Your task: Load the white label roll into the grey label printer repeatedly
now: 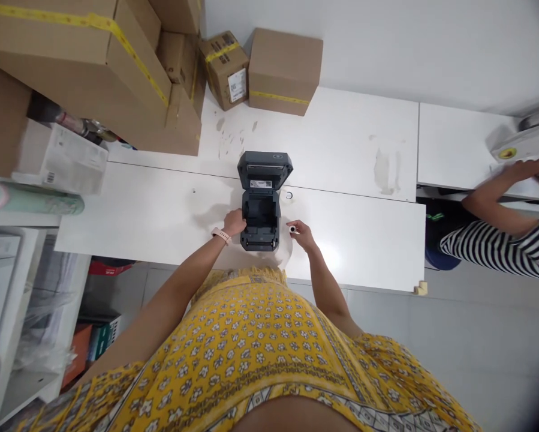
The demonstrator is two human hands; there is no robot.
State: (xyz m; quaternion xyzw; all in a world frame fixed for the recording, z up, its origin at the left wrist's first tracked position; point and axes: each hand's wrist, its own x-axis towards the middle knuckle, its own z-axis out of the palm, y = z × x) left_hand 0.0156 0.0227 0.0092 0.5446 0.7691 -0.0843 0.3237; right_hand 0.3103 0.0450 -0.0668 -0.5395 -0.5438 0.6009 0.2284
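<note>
A dark grey label printer [261,231] stands on the white table, its lid [264,161] raised and leaning back. The inside bay looks hollow, with no roll visible in it. My left hand [235,222] grips the printer's left side wall, fingertips over the edge; a pink watch band is on that wrist. To the right of the printer, my right hand [302,234] pinches a small white roll [292,229] with a dark hole in its end. The roll is apart from the printer.
Cardboard boxes [285,69] stand at the back and are stacked high on the left. A green bottle-like cylinder [35,198] lies at the left edge. Behind the roll is a round cable hole [289,195]. At right, a person in a striped sleeve [485,243] works at another table.
</note>
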